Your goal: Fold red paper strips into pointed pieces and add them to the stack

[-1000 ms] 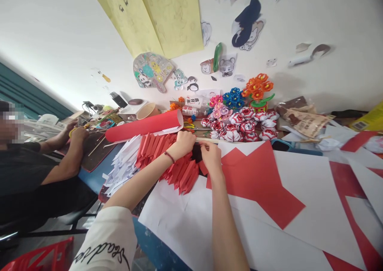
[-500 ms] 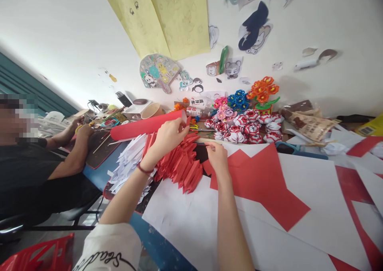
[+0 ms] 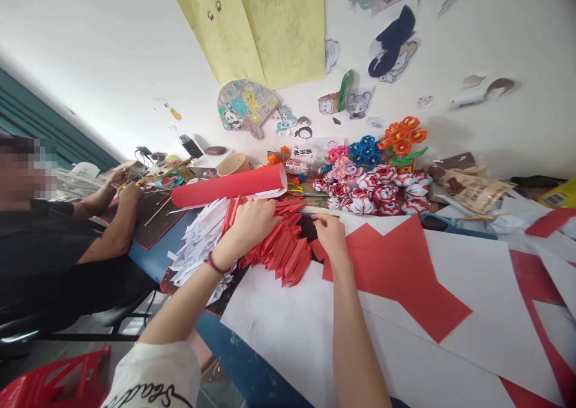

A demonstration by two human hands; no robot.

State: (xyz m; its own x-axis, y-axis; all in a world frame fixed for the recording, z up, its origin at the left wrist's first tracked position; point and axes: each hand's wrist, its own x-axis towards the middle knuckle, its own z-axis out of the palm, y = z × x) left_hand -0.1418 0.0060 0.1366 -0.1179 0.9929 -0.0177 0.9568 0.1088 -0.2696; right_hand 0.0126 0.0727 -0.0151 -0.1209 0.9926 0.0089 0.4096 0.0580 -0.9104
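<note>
My left hand (image 3: 254,222) is over the top of a pile of folded red paper strips (image 3: 285,249); its fingertips are bent down and whatever they grip is hidden. To its right, my right hand (image 3: 330,231) hovers at the left side of a red paper sheet (image 3: 387,264), thumb and index finger pointing left with the other fingers curled. Folded white paper strips (image 3: 198,240) lie left of the red ones. Behind my left hand rests a rolled red paper (image 3: 229,186) with a white inside. White sheets (image 3: 283,318) lie under my forearms.
Red-and-white paper flowers (image 3: 373,189) stand along the wall, beside orange flowers (image 3: 402,137) in a pot. At the left, a person in a dark shirt (image 3: 40,240) works at a dark mat (image 3: 155,222). A red stool (image 3: 67,378) is at lower left.
My left hand has moved off the end of the red roll, down onto the red strips. The roll's open end now shows. My right hand stays nearly in place; the view has shifted slightly.
</note>
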